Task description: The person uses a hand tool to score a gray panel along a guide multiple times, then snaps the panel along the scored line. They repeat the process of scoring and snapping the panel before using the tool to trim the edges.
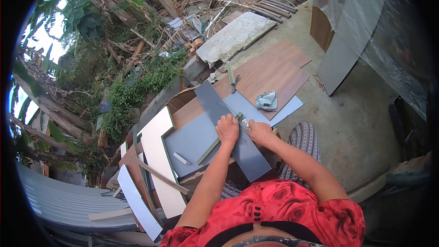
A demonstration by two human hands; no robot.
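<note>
Hands meet at the middle of the frame. The left hand lies flat on a dark grey board, likely pushing down so it cannot slide. The right hand is curled around a small tool whose tip touches the board, just beside a green strip.

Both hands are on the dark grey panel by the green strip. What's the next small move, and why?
Probably draw the right hand a little toward the body along the green strip. Its small pale tool seems to sit at the strip's far end, the left hand presses on the dark grey panel, and the rest of the strip lies nearer.
</note>
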